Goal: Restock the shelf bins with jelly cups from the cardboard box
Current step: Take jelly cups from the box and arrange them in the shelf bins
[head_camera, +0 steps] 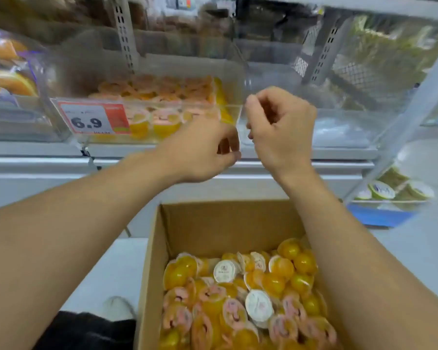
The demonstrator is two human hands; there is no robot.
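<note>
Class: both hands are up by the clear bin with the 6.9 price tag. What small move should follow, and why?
Probably lower one hand, say the right hand, into the brown cardboard box for more yellow jelly cups. Both it and the left hand seem to hold nothing, while the clear plastic shelf bin looks only part filled.

— We see grey metal shelving (162,162) with slotted uprights (124,34), don't we?
— Yes, and below us a pale floor (111,269), with wire mesh backing (349,72) at right.
</note>
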